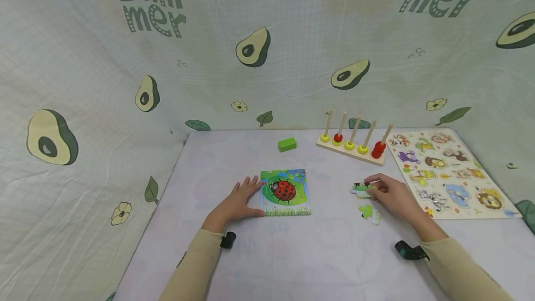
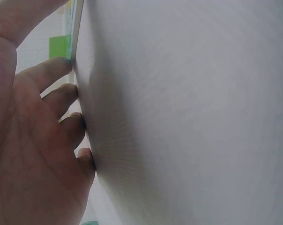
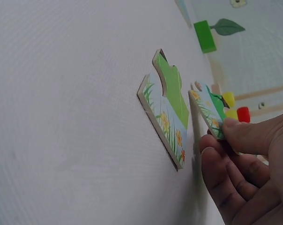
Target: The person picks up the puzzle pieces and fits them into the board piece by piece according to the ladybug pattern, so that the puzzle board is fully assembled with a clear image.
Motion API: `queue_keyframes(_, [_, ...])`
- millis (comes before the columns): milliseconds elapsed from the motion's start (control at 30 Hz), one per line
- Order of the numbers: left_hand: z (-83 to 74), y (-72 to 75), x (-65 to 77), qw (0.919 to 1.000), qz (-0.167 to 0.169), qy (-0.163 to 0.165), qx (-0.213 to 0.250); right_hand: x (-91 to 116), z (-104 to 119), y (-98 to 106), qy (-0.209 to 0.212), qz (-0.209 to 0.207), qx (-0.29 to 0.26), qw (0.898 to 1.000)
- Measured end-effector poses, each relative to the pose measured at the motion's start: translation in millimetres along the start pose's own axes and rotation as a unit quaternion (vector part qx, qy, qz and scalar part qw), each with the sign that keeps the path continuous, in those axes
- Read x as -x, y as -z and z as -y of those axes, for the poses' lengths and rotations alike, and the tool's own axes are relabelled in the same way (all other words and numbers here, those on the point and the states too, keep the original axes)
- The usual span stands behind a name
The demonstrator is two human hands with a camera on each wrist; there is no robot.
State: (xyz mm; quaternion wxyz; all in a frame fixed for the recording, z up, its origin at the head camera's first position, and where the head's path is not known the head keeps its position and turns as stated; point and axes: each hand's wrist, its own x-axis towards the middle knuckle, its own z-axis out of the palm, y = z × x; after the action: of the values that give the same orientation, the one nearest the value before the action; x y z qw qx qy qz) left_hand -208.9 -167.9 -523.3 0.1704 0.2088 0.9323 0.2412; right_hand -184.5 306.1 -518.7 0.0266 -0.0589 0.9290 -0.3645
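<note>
A square ladybug puzzle board [image 1: 284, 191] lies on the table in the head view. My left hand [image 1: 239, 201] rests at its left edge, fingers spread, with forefinger and thumb touching the edge. My right hand [image 1: 390, 195] is farther right, pinching a puzzle piece [image 3: 208, 110] between thumb and fingers; the piece shows green, pale blue and orange flowers. Just nearer the body lies a second puzzle piece [image 1: 369, 214], flat on the table. In the right wrist view this loose piece [image 3: 167, 110] shows grass and flowers along its straight edge. The left wrist view shows mostly tabletop.
Behind the board sits a green block [image 1: 287, 144]. A wooden peg stacker [image 1: 351, 151] with red and yellow beads stands at the back right. Beside it lies a large animal picture board [image 1: 451, 175]. A printed cloth [image 1: 292, 92] hangs behind the table.
</note>
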Motion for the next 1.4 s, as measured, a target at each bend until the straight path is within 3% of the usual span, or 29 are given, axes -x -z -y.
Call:
queue_keyframes(233, [1.4, -0.4, -0.4, 1.0, 0.001, 0.0, -0.001, -1, 5, -3, 0.006, 0.0, -0.017, 1.0])
queue_keyframes(433, [1.0, -0.1, -0.9, 1.0, -0.001, -0.001, 0.0, 0, 9, -7, 0.036, -0.01, -0.016, 0.999])
queue_keyframes(1100, [-0.1, -0.6, -0.9, 1.0, -0.003, 0.003, -0.001, -1, 32, -23, 0.069, 0.019, -0.073, 0.995])
queue_keyframes(1400, [1.1, -1.3, -1.7, 1.0, -0.002, 0.001, -0.003, -4, 42, -29, 0.071, 0.025, -0.073, 0.995])
